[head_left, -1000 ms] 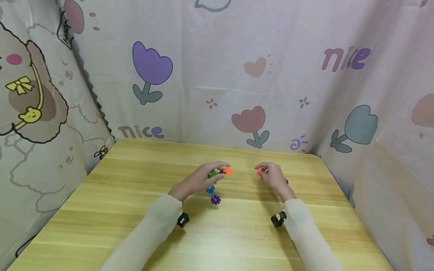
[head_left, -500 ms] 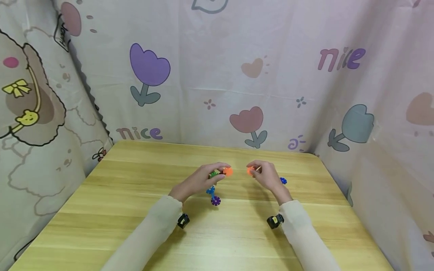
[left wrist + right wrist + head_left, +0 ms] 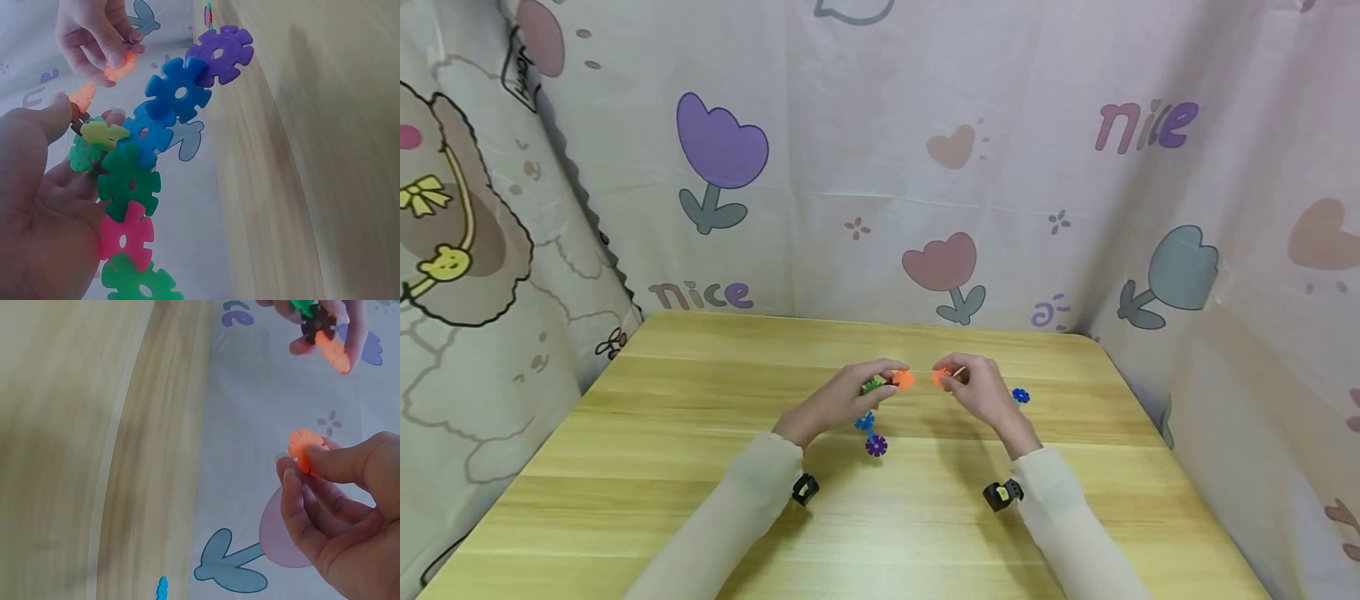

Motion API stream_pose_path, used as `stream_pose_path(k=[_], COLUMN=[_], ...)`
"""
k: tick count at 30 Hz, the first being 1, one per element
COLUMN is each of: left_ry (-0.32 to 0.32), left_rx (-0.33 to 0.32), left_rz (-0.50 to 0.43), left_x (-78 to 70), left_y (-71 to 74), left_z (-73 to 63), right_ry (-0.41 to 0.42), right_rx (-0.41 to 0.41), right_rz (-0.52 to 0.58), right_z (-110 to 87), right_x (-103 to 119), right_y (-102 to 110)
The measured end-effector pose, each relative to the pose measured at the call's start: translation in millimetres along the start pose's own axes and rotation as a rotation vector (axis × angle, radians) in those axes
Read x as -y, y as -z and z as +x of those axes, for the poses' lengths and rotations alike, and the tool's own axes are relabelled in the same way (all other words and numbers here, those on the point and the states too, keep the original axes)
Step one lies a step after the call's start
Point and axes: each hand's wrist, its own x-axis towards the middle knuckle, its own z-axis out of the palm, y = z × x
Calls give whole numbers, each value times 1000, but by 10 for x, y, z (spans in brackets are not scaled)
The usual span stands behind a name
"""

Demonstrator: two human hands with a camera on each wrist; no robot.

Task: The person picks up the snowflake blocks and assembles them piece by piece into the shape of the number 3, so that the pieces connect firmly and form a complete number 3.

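My left hand (image 3: 846, 398) holds a chain of interlocked plastic snowflake discs above the table. In the left wrist view, purple (image 3: 236, 53), blue (image 3: 167, 90), dark green (image 3: 128, 164) and pink discs (image 3: 137, 234) show along it. An orange disc (image 3: 905, 380) sits at the chain's end by my left fingertips, joined to a brown disc (image 3: 312, 328). Between thumb and fingers, my right hand (image 3: 988, 392) pinches a separate orange snowflake disc (image 3: 301, 445). The two orange discs face each other with a small gap. My left palm hides part of the chain in the head view.
A blue snowflake disc (image 3: 1020, 396) lies on the wooden table (image 3: 700, 467) just right of my right hand. A printed curtain (image 3: 850, 167) hangs behind the table and along both sides. Each wrist carries a small black camera (image 3: 998, 497).
My right hand has moved left with its orange disc, narrowing the gap to the left hand. The blue disc behind it has come into fuller view. My left hand stays nearly still.
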Motion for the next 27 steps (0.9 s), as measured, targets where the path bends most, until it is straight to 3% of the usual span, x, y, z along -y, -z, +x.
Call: stream_pose_path(k=[27], left_ry=[18], left_rx=[16], left_rz=[-14], left_x=[-1], left_y=[-16], left_z=[29], right_ry=[92], right_rx=[-109], right_rz=[49], right_z=[-114], right_x=[170], right_y=[-187])
